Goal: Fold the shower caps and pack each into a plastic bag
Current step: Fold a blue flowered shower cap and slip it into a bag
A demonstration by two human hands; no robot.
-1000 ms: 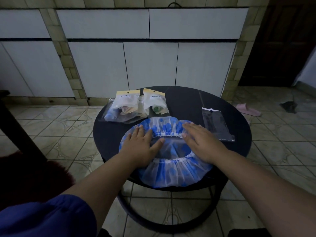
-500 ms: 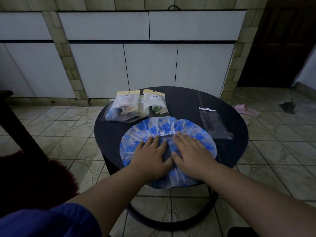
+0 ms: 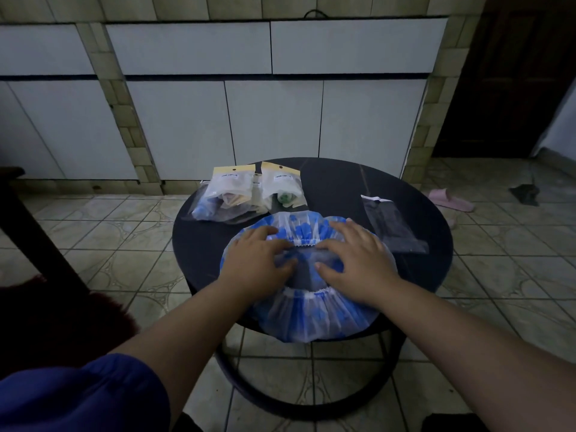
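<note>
Two flat, open hands, left hand (image 3: 255, 263) and right hand (image 3: 355, 260), have slid apart across the shower cap (image 3: 311, 316), apparently smoothing it; folding remains undone.

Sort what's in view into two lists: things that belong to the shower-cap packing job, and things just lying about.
Job:
blue shower cap
left hand
right hand
empty plastic bag
packed bags
round table

Lying about:
pink slipper
dark rag
</note>
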